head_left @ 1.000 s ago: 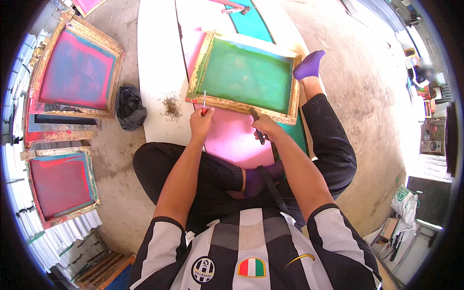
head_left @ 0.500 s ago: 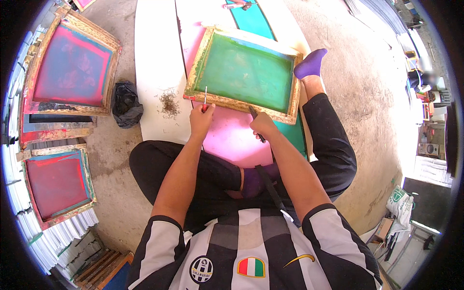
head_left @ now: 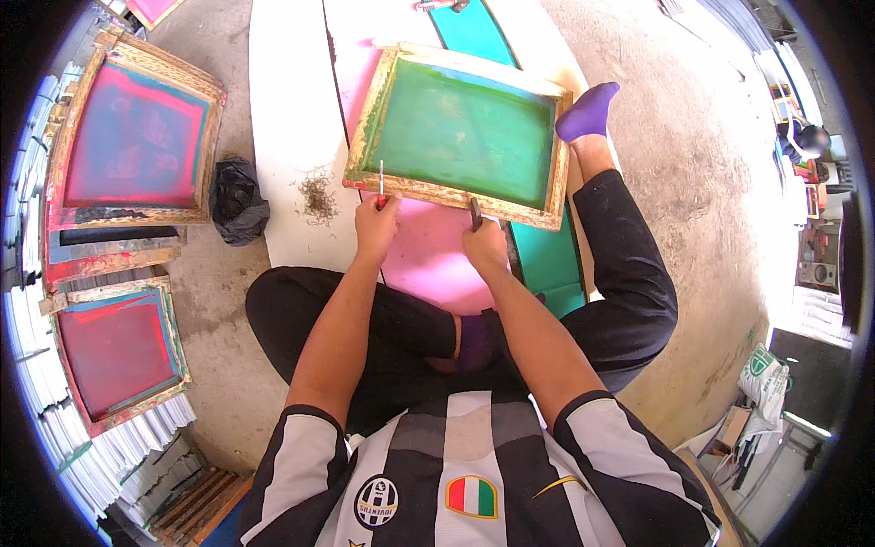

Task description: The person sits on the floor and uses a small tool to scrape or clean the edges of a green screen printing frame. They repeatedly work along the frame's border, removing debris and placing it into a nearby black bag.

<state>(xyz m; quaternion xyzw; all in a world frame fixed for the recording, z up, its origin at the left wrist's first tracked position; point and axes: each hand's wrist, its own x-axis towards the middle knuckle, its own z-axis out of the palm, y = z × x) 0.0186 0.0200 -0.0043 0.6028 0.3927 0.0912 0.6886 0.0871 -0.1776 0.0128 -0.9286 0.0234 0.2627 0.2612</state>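
A wooden-framed printing screen with green mesh lies at a slant in front of me. My left hand is closed on a red-handled screwdriver. Its thin shaft points away from me, over the near left corner of the frame. My right hand grips a dark tool whose far end meets the near wooden edge of the frame. Most of that tool is hidden in my fingers, so its kind cannot be made out.
A pile of thin brown bits lies left of the screen. Past it sits a black plastic bag. More framed screens, one blue and pink, one dark red, stand at the left. My purple-socked foot touches the frame's right side.
My right hand has shifted slightly left and turned, bringing the dark tool more upright against the frame edge. My left hand and the screwdriver have moved a little left.
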